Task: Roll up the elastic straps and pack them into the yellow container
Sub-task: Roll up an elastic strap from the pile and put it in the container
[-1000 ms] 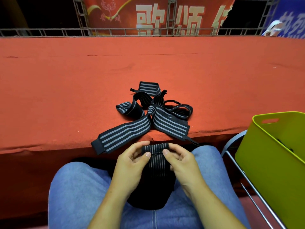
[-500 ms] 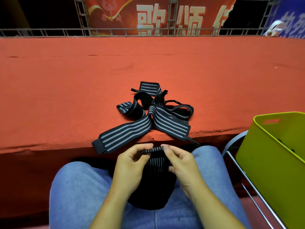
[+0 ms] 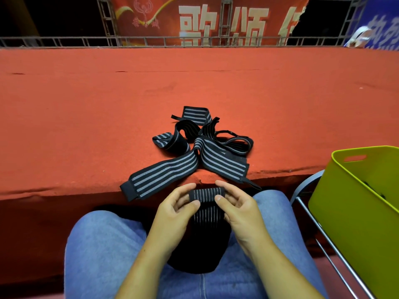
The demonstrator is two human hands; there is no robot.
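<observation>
Grip, left hand [image 3: 172, 209]: narrow; thumb on the near side and fingers on the far side pinch the left end of the roll.
Grip, right hand [image 3: 238, 207]: narrow; the same pinch on the right end, with fingers curled over the top.
Reason for the two-ended hold: as I judge it, this keeps the turns square and stops the elastic springing loose.
Roll [image 3: 206, 194]: short cylinder of black strap with grey stripes, crosswise between both grips, above my lap and just short of the counter edge.
Unrolled tail [image 3: 205, 225]: runs from the roll toward me between my wrists. It ends in a dark mass between my thighs, and I cannot tell whether that is part of the strap.
Lap [image 3: 103, 244]: blue jeans, beneath the tail.
Progress: few turns wound, by my estimate; this strap is not yet packed.
Loose straps [image 3: 203, 156]: tangled heap on the counter, just beyond the grip, with one end overhanging the near edge. Probably kept there within reach for rolling next.
Counter [image 3: 86, 117]: long, covered in red felt.
Yellow container [image 3: 356, 203]: to my right, near my right knee and apart from the roll. It appears to sit on a metal-framed chair [image 3: 302, 197]. Dark shapes inside, too little visible to identify.
</observation>
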